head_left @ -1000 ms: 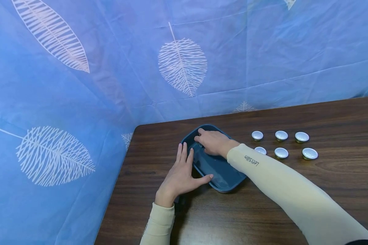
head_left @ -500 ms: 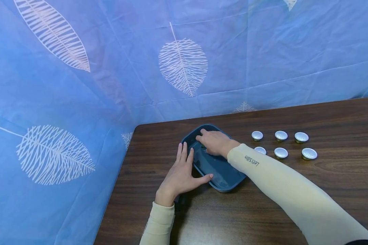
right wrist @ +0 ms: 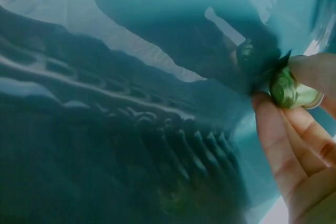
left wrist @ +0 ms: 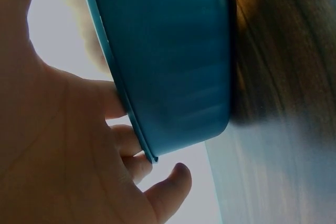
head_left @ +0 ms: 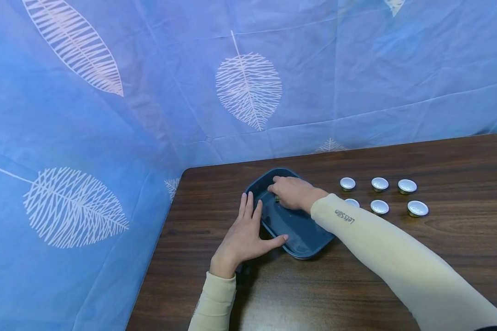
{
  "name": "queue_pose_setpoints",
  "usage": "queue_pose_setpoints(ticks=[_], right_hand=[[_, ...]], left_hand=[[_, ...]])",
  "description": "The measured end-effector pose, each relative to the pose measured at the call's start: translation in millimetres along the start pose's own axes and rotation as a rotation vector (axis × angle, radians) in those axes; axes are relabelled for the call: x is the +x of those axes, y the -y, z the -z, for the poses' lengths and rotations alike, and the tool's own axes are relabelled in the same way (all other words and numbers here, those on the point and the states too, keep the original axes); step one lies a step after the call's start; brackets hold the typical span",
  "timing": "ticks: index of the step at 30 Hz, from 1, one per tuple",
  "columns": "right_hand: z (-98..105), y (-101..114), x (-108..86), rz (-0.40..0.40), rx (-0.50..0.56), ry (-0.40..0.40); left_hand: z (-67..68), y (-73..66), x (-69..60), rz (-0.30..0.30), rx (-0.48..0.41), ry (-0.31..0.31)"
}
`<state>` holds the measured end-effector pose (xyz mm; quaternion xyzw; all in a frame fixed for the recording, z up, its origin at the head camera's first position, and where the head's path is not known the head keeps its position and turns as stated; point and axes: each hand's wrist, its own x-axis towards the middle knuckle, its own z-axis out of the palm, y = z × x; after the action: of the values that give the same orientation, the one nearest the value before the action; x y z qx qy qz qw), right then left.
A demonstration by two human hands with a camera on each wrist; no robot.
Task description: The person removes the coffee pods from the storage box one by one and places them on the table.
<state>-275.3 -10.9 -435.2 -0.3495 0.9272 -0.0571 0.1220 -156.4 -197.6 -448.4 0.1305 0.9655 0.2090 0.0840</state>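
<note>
A dark blue rectangular tub [head_left: 291, 234] stands on the table, tilted diagonally in the head view. My right hand [head_left: 291, 192] reaches inside it, near the far end. Between thumb and fingers it pinches a small green coffee capsule [right wrist: 286, 88], clearest in the right wrist view; only a sliver shows from above. My left hand [head_left: 241, 239] lies along the tub's left side with fingers spread. In the left wrist view the left fingers [left wrist: 126, 141] touch the tub's rim. The floor under my right palm is hidden.
Several more capsules with silver lids [head_left: 379, 207] stand in two rows to the right of the tub; my right forearm partly covers one. The dark wooden table [head_left: 314, 299] ends at a blue leaf-patterned cloth [head_left: 157, 92] behind and to the left.
My right hand has shifted slightly right inside the tub, and a bit of the green coffee capsule now shows beneath it. The left hand stays at the rim.
</note>
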Motion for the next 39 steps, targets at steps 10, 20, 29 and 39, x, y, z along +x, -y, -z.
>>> queue_pose_setpoints(ticks=[10,20,29,39], right_hand=[[1,0,-2.5,-0.001,-0.013,-0.009],[-2,-3,-7.5,0.044,-0.002,-0.094],[-2,-3,-7.0,0.044,-0.014,-0.090],[1,-4,-11.0,0.054,0.008,-0.101]], left_hand=[[-0.8,-0.6,-0.1,-0.002,-0.001,-0.007],[-1.7,1.5,-1.0,0.005,0.005,-0.001],[-2.9,2.2,-1.6,-0.006,-0.003,-0.005],[-1.2,-0.4,-1.4,-0.012,0.010,-0.004]])
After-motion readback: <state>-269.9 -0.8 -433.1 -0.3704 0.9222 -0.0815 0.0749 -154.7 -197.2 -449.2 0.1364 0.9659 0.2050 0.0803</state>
